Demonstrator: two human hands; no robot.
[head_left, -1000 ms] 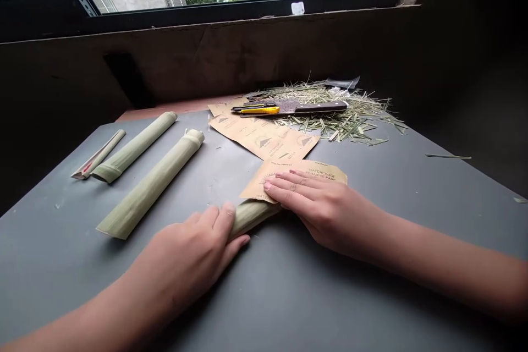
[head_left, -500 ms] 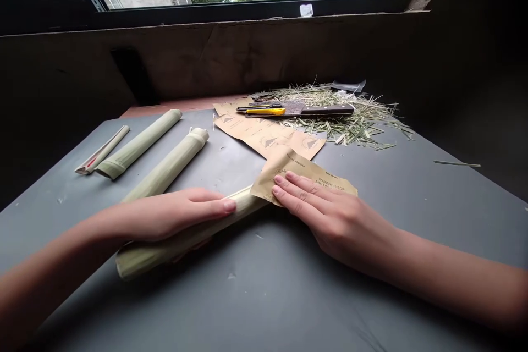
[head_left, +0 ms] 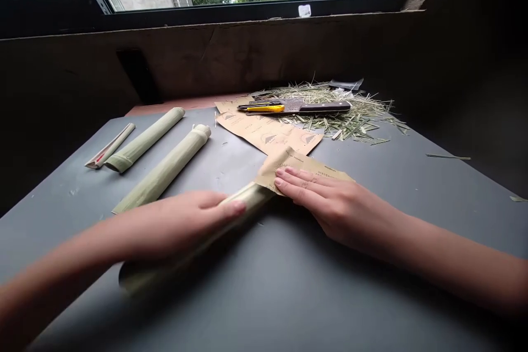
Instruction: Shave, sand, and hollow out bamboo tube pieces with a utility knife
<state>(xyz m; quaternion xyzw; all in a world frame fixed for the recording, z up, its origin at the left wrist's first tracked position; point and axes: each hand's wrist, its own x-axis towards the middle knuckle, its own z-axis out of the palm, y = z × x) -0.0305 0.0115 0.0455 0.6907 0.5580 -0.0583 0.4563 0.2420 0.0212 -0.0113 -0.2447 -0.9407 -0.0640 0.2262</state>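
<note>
Pale green tube (head_left: 252,196), blurred near frame centre, seems moving against brown paper (head_left: 304,163). Left hand (head_left: 177,223) clasps it; right hand (head_left: 338,206) presses the paper, fingers nearly together, thumb hidden.

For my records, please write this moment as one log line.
left hand: holds bamboo tube | right hand: presses sandpaper over tube | beyond hands: knife, yellow cutter, shavings

Creased matt brown paper (head_left: 310,164), woody-looking tube (head_left: 252,194), smooth grey tabletop (head_left: 371,198); yellow plastic cutter (head_left: 270,109), mottled metal blade (head_left: 293,104), rough shavings (head_left: 361,126)
</note>
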